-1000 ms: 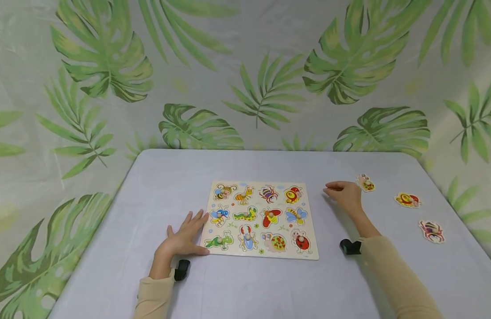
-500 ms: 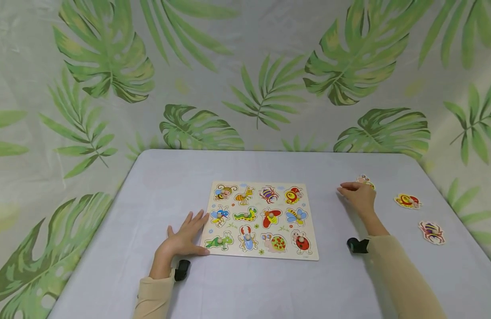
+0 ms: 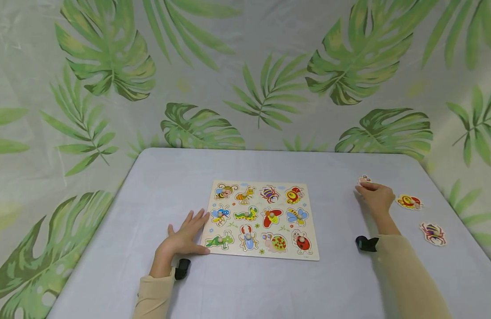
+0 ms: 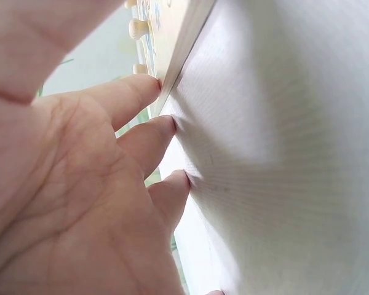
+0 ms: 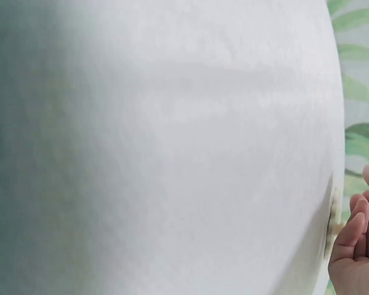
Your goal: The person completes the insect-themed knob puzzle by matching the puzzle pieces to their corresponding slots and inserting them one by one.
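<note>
My left hand lies spread at the left edge of the wooden peg puzzle board. In the left wrist view its fingertips touch the board's side and the table. My right hand is over the snail puzzle piece at the back right, hiding most of it. In the right wrist view, its curled fingers are beside the piece's wooden knob; whether they pinch it I cannot tell. On the board, the snail slot, spider slot and upper-right butterfly slot show no knobs.
A red and yellow butterfly piece and a purple spider piece lie on the white table to the right of my right hand. Behind the table hangs a leaf-print cloth.
My right hand has moved rightward across the table, from left of the snail piece to over it. The left hand and the board stay in place.
</note>
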The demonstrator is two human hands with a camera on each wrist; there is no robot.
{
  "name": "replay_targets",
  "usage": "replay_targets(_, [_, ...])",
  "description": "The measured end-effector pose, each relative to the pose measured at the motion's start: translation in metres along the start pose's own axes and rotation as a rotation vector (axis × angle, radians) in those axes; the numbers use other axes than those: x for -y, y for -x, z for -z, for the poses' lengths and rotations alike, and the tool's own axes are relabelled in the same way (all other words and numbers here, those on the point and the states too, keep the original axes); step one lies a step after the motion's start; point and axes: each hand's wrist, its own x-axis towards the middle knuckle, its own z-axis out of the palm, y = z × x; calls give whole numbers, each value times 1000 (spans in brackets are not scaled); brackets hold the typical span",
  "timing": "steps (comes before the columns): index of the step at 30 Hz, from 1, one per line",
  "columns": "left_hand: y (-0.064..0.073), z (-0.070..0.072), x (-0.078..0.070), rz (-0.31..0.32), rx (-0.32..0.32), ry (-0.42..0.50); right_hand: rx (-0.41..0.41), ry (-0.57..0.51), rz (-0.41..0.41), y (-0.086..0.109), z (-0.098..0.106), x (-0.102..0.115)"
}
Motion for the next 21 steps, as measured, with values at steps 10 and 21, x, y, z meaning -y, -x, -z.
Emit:
replay_targets(10, [-1,1,0,-3,5,-2,-20,-9,-170,-20,6,-16])
replay_targets(21, [-1,0,0,5,7,2,36,13,-212,-25,12,-13])
